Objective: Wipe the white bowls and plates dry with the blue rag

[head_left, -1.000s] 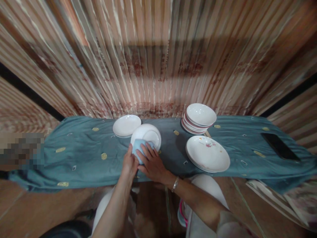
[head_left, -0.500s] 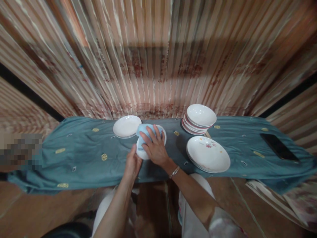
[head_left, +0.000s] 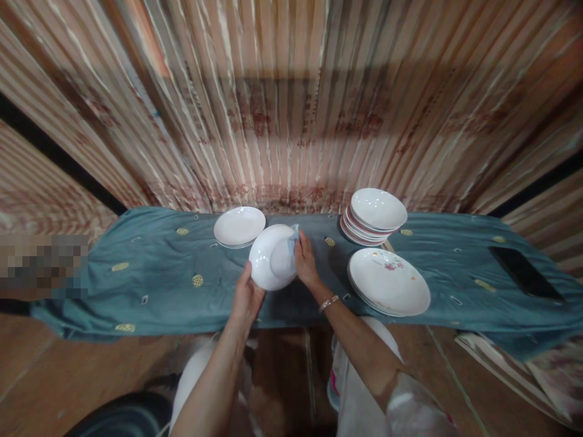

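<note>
A white plate, tilted above the table, is between my two hands; a round ring shows on its face. My left hand grips its lower left edge, thumb on the near side. At the opposite edge, my right hand is closed around a light blue cloth pressed to the rim. Most of the cloth is hidden behind the fingers. Just beyond the held plate, to the left, lies a small stack of white plates.
Stacked white bowls with red bands stand at the back right. In front of them are larger flower-patterned plates. A dark phone lies farther right on the green tablecloth. A curtain hangs behind the table.
My right hand, spread over the cloth on the plate before, has moved to the right rim with the cloth bunched in it. The plate's white face is now exposed.
</note>
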`<state>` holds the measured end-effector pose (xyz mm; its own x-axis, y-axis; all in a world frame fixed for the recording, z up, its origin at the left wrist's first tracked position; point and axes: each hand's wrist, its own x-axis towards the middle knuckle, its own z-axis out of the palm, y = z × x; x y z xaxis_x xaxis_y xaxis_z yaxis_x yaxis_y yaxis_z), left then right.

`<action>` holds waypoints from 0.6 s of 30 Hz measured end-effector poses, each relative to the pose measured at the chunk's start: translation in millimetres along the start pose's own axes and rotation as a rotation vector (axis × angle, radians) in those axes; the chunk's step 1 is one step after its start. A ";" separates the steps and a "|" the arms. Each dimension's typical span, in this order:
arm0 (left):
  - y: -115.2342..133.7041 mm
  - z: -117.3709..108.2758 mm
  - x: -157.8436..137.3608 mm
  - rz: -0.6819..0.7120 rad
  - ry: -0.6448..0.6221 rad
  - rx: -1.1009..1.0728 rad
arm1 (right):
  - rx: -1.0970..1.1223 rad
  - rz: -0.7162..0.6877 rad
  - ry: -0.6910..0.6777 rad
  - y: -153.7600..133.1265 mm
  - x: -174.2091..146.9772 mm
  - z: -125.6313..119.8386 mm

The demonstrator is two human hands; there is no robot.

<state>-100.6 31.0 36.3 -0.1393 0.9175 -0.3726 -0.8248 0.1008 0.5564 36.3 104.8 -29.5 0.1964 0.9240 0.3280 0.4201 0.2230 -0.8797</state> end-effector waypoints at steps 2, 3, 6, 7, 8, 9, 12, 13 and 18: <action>0.0 0.0 0.3 0.005 0.030 -0.017 | 0.065 0.096 0.007 8.8 -3.1 3.0; -0.1 -0.1 0.4 0.009 0.041 -0.025 | 0.106 0.136 0.016 11.9 -4.5 3.5; -1.0 -1.1 0.7 0.012 0.045 -0.029 | 0.263 0.216 0.049 16.5 -5.7 1.0; -1.3 -1.7 0.7 0.008 0.041 -0.025 | 0.334 0.243 0.052 16.7 -4.7 -1.1; -1.7 -2.4 0.6 0.004 0.032 -0.020 | 0.408 0.271 0.051 16.3 -3.0 -3.7; -1.9 -2.9 0.5 -0.002 0.016 -0.015 | 0.476 0.298 0.047 15.4 -0.8 -6.8; -1.7 -3.5 -0.2 -0.015 -0.042 -0.007 | 0.636 0.359 0.049 9.7 7.9 -18.0; -1.4 -3.4 -0.5 -0.024 -0.049 -0.001 | 0.667 0.367 0.058 7.1 10.9 -22.2; -0.8 -7.2 -1.0 -0.074 -0.015 0.076 | 0.713 0.357 0.081 -6.2 23.5 -42.3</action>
<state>-103.8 27.2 30.9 -0.0704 0.9121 -0.4040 -0.7885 0.1972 0.5826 75.8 112.0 -1.8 0.2869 0.9578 -0.0150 -0.3425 0.0879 -0.9354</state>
